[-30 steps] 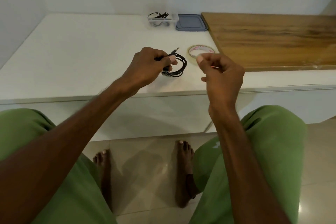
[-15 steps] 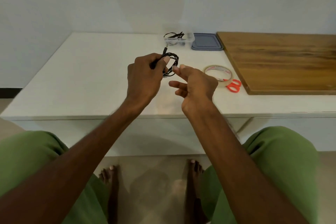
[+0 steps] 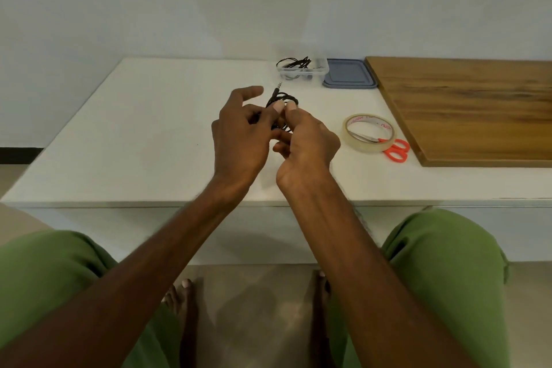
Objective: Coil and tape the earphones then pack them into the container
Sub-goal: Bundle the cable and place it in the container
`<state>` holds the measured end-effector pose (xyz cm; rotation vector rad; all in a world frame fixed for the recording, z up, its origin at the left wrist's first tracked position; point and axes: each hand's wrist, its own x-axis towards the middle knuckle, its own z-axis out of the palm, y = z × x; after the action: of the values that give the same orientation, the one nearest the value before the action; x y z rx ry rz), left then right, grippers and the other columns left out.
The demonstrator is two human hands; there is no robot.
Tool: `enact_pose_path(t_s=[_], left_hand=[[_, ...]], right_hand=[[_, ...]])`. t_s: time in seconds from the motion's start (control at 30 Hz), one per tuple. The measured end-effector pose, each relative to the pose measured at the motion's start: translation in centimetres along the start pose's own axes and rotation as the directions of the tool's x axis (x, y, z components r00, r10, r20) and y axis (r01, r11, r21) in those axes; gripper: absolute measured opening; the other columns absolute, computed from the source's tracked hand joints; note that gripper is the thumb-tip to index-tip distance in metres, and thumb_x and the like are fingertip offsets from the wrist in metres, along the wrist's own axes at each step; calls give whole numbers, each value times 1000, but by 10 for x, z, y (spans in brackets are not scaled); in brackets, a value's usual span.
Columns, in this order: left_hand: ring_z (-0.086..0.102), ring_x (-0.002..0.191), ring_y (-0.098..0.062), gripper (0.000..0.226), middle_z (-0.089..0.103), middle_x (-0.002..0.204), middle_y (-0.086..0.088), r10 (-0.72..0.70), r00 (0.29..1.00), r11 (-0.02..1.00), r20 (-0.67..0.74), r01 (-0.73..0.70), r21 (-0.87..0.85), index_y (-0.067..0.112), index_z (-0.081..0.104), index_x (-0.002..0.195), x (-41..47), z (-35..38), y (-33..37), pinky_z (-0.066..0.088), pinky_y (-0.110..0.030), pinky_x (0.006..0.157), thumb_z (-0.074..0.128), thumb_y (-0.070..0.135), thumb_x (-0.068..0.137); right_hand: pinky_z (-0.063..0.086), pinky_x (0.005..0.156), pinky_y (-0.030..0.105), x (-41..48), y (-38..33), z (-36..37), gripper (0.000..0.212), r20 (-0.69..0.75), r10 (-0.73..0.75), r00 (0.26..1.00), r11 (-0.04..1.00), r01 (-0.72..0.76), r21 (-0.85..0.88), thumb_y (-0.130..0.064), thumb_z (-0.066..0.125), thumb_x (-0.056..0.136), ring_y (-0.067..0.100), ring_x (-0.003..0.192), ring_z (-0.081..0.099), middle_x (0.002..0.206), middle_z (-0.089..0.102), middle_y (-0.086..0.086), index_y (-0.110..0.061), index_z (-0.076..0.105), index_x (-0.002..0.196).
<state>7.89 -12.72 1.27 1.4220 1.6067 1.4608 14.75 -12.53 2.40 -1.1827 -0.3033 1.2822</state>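
Note:
A coil of black earphones [image 3: 283, 98] is held above the white table, its jack plug pointing up and away. My left hand [image 3: 240, 133] pinches the coil with thumb and middle fingers while the forefinger sticks out. My right hand [image 3: 304, 140] meets it from the right, thumb and forefinger pressed on the same coil; any tape between them is too small to see. A clear plastic container [image 3: 321, 70] at the table's back holds another black earphone coil. Its grey-blue lid [image 3: 348, 78] lies just right of it.
A roll of clear tape [image 3: 369, 145] lies right of my hands with orange-handled scissors [image 3: 395, 151] partly under it. A wooden board [image 3: 466, 110] covers the table's right side. The white table [image 3: 143, 140] ends at a front edge above my green-clad knees.
My right hand moved left from beside the tape roll and closed onto the coil held by my left hand. The camera tilted up, so the table sits lower in view.

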Motion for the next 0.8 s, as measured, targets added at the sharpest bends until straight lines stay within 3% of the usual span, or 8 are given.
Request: enact_pose_path(t_s=[0.13,0.3,0.43,0.53,0.7,0.8], left_hand=[[68,75,9,45,73,89,10,-128,992,987,11,128,-98,20,53,129,6,-4,-2,46,-4,66,68,38,90],[68,87,0,40,75,94,8,-236,962,956,134,255,-148,20,63,121,12,-12,-1,51,-25,84,70,40,88],[66,68,3,24,75,80,11,-275,915,917,295,342,-207,23,73,109,16,-22,2,46,-28,77,70,35,88],[65,72,-2,29,75,86,7,-313,893,887,323,397,-238,24,73,113,18,-26,4,45,-29,79,73,33,85],[66,69,-2,28,78,88,1,-269,939,908,213,321,-269,26,75,110,15,-24,2,45,-25,73,77,28,82],[67,65,2,33,78,82,2,-166,979,962,122,188,-198,26,74,113,17,-23,-2,44,-5,56,80,28,80]], right_hand=[[40,36,16,1,2,0,18,124,33,992,999,-36,20,-12,67,89,8,39,58,75,69,7,-1,69,103],[41,37,16,7,1,-5,24,278,77,958,996,-86,21,-15,64,92,6,42,59,74,66,6,1,67,110],[39,36,15,10,-1,-8,18,365,118,923,990,-136,26,-19,63,93,5,41,56,66,61,2,-3,65,101],[40,37,15,12,-1,-9,15,381,121,917,990,-140,23,-19,63,93,5,41,56,65,61,1,-4,65,96],[41,38,15,14,0,-10,24,392,140,909,987,-161,21,-18,62,93,5,44,59,69,64,2,-2,65,111],[42,38,15,17,1,-10,30,390,152,908,985,-171,14,-17,62,93,5,45,60,70,66,3,1,65,116]])
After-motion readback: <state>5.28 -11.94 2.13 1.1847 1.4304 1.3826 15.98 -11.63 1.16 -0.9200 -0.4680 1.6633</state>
